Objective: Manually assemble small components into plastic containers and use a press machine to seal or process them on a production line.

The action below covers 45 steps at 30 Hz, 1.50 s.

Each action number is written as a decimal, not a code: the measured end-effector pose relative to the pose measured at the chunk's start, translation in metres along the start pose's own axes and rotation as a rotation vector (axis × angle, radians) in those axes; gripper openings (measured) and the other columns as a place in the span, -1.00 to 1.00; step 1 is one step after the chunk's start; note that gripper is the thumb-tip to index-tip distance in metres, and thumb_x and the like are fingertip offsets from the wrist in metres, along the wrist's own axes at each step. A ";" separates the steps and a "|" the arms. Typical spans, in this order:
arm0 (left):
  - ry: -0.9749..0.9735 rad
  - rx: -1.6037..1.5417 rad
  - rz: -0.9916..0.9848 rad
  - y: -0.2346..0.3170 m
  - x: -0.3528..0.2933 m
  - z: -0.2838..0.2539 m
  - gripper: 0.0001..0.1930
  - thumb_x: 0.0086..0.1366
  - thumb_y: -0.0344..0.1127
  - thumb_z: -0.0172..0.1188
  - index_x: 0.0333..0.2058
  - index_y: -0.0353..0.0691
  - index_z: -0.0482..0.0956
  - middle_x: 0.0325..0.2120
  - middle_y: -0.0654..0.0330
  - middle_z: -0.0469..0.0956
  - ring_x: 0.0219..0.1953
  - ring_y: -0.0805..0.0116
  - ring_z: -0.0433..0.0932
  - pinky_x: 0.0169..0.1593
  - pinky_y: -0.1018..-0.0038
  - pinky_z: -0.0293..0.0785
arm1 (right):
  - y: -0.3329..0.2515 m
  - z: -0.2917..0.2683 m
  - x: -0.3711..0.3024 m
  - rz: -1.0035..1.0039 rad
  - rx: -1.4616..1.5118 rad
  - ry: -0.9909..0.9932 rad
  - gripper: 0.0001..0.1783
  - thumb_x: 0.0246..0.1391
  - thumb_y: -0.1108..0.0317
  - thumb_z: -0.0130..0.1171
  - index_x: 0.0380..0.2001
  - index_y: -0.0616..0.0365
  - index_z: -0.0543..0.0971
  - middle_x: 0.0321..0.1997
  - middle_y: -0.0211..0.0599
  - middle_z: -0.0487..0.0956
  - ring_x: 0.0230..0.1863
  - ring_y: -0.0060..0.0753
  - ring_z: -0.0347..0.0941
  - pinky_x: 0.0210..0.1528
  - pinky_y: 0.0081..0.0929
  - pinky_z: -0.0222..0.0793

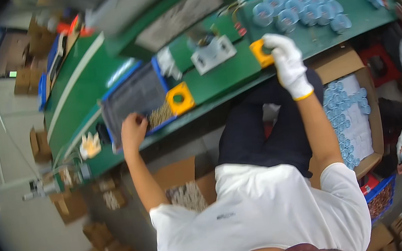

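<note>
My right hand (288, 65), in a white glove, is closed over the right side of a yellow square block (257, 56) at the table's near edge. The fingers hide part of its middle. My bare left hand (134, 128) is in the near part of a blue-rimmed tray (126, 95), its fingers drawn together. Whatever they may pinch is too small to make out. Beside those fingers lies a pile of small brass-coloured parts (160, 114). Another yellow square block (180, 98) with a round hole rests at the tray's right corner.
A machine with a pale metal fixture (213, 55) stands on the green table (215, 77). Several light-blue cup-shaped parts (297, 8) stand at the back right. An open carton (374, 123) of similar parts is at my right. Another person's gloved hand (401, 145) shows farther right.
</note>
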<state>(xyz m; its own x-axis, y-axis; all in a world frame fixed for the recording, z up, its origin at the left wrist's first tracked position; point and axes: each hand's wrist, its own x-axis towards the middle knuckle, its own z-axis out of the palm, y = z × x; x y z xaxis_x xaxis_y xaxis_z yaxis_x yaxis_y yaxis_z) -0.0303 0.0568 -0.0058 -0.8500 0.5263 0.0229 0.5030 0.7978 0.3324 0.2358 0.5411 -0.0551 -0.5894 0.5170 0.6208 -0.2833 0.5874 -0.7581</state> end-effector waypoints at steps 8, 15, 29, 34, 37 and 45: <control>0.280 -0.254 -0.048 0.002 -0.001 0.020 -0.81 0.47 -0.38 0.03 -0.25 -0.41 0.52 -0.44 -0.17 0.48 -0.37 -0.08 0.51 -0.16 0.10 0.46 | -0.015 0.005 -0.006 -0.067 -0.123 0.018 -0.71 0.22 0.43 0.26 0.00 0.14 0.70 0.14 -0.08 0.73 0.22 0.15 0.60 0.34 -0.02 0.50; 0.366 -0.429 0.196 0.134 0.012 0.043 -0.85 0.45 -0.46 0.00 -0.32 -0.40 0.46 -0.50 -0.11 0.41 -0.44 0.00 0.46 -0.26 0.14 0.41 | -0.119 0.051 0.041 -0.034 -0.071 -0.072 -0.15 0.03 0.26 0.53 0.39 0.24 0.48 0.08 0.10 0.71 0.12 0.23 0.64 0.19 -0.08 0.57; 0.275 -0.507 0.295 0.175 0.040 0.060 -0.87 0.43 -0.48 0.00 -0.33 -0.38 0.47 -0.45 -0.08 0.45 -0.41 -0.05 0.48 -0.24 0.21 0.45 | -0.107 0.070 0.086 -0.059 0.091 -0.276 -0.52 0.02 0.22 0.52 0.03 0.06 0.68 -0.08 -0.06 0.69 -0.13 0.15 0.67 -0.02 -0.04 0.63; 0.259 -0.530 0.279 0.171 0.038 0.061 -0.88 0.41 -0.50 0.04 -0.35 -0.39 0.46 -0.46 -0.09 0.46 -0.42 -0.10 0.48 -0.27 0.18 0.45 | -0.105 0.106 0.085 0.009 -0.066 -0.302 -0.44 0.04 0.24 0.51 0.13 0.11 0.64 0.04 -0.02 0.72 -0.07 0.18 0.69 -0.03 -0.04 0.66; 0.276 -0.541 0.289 0.171 0.035 0.059 -0.89 0.40 -0.51 0.05 -0.36 -0.39 0.46 -0.47 -0.10 0.45 -0.44 -0.10 0.48 -0.28 0.17 0.44 | -0.085 0.119 0.072 0.013 -0.016 -0.155 -0.43 0.08 0.25 0.55 0.16 0.14 0.65 0.06 -0.02 0.73 0.04 0.17 0.66 0.07 -0.04 0.63; 0.282 -0.625 0.265 0.170 0.037 0.062 -0.90 0.36 -0.54 0.12 -0.38 -0.41 0.49 -0.49 -0.08 0.48 -0.48 -0.05 0.48 -0.32 0.18 0.44 | -0.087 0.114 0.065 -0.035 -0.061 -0.151 -0.57 0.09 0.42 0.53 0.05 0.18 0.70 0.02 -0.10 0.76 0.00 0.05 0.68 0.05 -0.15 0.64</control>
<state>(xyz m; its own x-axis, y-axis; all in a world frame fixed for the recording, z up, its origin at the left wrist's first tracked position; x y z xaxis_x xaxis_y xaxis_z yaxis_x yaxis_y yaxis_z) 0.0335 0.2296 -0.0068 -0.7628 0.5153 0.3907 0.5854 0.2936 0.7557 0.1363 0.4531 0.0281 -0.6881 0.3987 0.6062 -0.2619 0.6427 -0.7200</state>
